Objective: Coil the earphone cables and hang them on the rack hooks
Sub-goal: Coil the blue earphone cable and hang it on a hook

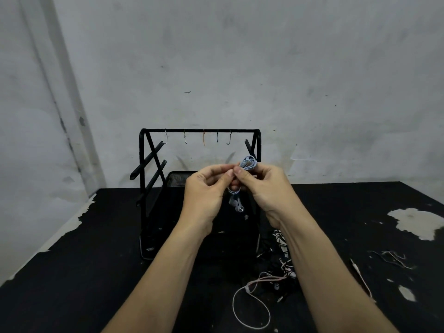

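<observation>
So I'm at a black desk (96,272) with patches of the top peeled off on the right and along the left edge, grubby grey wall behind. Right in front of me is the black rack (199,131), one top bar with five hooks (203,138) on it, all bare, in different colours: whitish, brassy, orange, bluish, black. A black mesh basket (175,176) sits in the rack's base, mostly hidden by my arms.

The light blue earphones (248,163) are up in the air between my hands, just below the bar and in front of the rack's right side. My right hand (262,188) grips the coiled loops, which poke out above my thumb. My left hand (206,188) pinches the cable right beside it, thumbs almost touching. Two earbuds (236,205) dangle below on a short bit of cord.

On the desk near my right forearm there's a tangle of more earphones (281,265), black and white ones I can't count. A pinkish-white cable (252,306) loops out toward me. One thin white cable (360,277) lies apart, further right
</observation>
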{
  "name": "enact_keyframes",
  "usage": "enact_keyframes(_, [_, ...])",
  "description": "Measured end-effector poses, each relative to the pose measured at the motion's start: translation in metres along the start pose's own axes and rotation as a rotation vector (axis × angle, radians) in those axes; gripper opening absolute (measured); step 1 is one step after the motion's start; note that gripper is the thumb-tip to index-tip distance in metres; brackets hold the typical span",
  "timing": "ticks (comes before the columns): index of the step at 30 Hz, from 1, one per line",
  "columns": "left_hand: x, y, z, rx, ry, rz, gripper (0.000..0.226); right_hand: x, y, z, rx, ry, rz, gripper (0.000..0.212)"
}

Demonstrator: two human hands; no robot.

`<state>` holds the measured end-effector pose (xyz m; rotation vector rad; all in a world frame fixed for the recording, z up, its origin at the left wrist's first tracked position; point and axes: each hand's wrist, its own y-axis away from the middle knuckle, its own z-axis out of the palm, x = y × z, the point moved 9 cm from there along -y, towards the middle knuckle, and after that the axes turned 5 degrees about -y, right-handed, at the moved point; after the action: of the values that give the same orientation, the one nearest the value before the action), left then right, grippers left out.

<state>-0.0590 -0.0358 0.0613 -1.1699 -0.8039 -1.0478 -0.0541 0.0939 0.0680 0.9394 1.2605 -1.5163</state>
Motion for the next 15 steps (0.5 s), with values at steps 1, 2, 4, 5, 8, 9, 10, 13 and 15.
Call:
enact_keyframes(1, [0.000, 0.001, 0.000, -0.006, -0.001, -0.007, 0.012, 0.002, 0.000, 0.000, 0.010, -0.004, 0.021, 0.009])
enact_keyframes(2, [-0.001, 0.002, 0.001, -0.008, 0.014, -0.020, 0.014, 0.001, 0.000, -0.001, 0.024, 0.000, 0.026, 0.010])
enact_keyframes(4, [-0.003, 0.001, 0.001, -0.005, 0.073, -0.056, 0.018, -0.003, -0.001, -0.005, 0.060, 0.043, -0.007, 0.010])
enact_keyframes(5, [-0.003, 0.000, 0.000, -0.001, 0.092, -0.065, 0.018, -0.004, -0.002, -0.007, 0.076, 0.051, -0.018, 0.009])
enact_keyframes(8, [-0.001, -0.003, -0.001, -0.027, 0.046, -0.059, 0.019, -0.004, -0.001, -0.009, 0.102, -0.087, 0.011, 0.007])
enact_keyframes(9, [0.000, -0.002, 0.000, -0.048, -0.014, -0.052, 0.019, -0.005, -0.001, -0.009, 0.110, -0.159, 0.023, 0.007])
enact_keyframes(10, [0.001, -0.002, 0.001, -0.081, -0.083, -0.040, 0.019, -0.006, 0.001, -0.008, 0.118, -0.225, 0.031, 0.007])
enact_keyframes(13, [0.001, -0.001, 0.003, -0.153, -0.212, -0.013, 0.013, -0.010, 0.004, -0.004, 0.115, -0.338, 0.050, 0.008])
enact_keyframes(15, [0.002, -0.002, -0.001, -0.141, -0.153, -0.030, 0.011, -0.011, 0.005, -0.003, 0.105, -0.340, 0.060, 0.007])
